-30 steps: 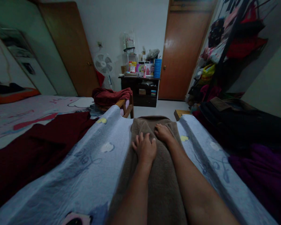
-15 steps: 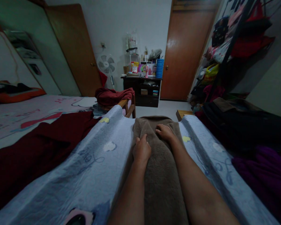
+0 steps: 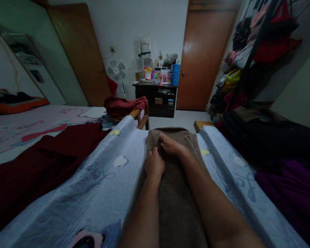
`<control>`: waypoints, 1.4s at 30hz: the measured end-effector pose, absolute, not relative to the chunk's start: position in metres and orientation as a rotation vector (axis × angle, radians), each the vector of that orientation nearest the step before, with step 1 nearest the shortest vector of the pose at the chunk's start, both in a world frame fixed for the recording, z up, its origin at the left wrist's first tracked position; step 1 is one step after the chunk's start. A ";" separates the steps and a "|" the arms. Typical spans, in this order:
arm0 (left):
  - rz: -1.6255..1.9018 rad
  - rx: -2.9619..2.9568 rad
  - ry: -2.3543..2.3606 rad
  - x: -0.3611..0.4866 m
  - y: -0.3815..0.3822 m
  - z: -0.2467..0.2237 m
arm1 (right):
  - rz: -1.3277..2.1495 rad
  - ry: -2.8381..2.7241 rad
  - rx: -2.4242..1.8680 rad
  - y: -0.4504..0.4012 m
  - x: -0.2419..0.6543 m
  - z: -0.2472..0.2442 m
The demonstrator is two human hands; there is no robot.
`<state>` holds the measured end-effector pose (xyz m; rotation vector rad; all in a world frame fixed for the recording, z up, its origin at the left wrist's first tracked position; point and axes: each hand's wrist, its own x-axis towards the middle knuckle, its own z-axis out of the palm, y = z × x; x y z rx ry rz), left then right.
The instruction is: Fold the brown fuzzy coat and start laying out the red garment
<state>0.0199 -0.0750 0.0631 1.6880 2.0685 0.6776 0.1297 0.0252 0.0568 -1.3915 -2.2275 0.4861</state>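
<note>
A long, brown fleecy cloth [image 3: 177, 193] lies lengthwise in front of me on a pale blue patterned blanket [image 3: 98, 172]. Whether it is a garment or a towel I cannot tell. My left hand [image 3: 155, 164] is closed on a fold along its left side, thumb uppermost. Just beyond and to the right, my right hand [image 3: 172, 145] pinches the same cloth near its far end. The two hands are close together but apart. Both forearms lie over the cloth and hide part of it.
A dark red cloth [image 3: 49, 155] lies to the left. On the right are dark clothes [image 3: 271, 137] and a purple cloth [image 3: 294, 189]. Past the blanket's far edge stand a wooden chair [image 3: 144, 120] with red fabric on it, a fan [image 3: 117, 70] and a dark cabinet [image 3: 152, 100].
My right hand has moved left and slightly away from me, toward the left hand, and now pinches the cloth there. My left hand stays nearly in place, its fingers drawn closer together.
</note>
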 end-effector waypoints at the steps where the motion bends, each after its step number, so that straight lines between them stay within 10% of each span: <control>1: 0.689 1.665 2.067 0.020 -0.075 0.063 | 0.498 -2.260 -1.395 0.022 0.124 0.052; 42: 0.846 2.032 1.771 0.030 -0.066 0.047 | 0.752 -2.435 -1.743 0.005 0.153 0.080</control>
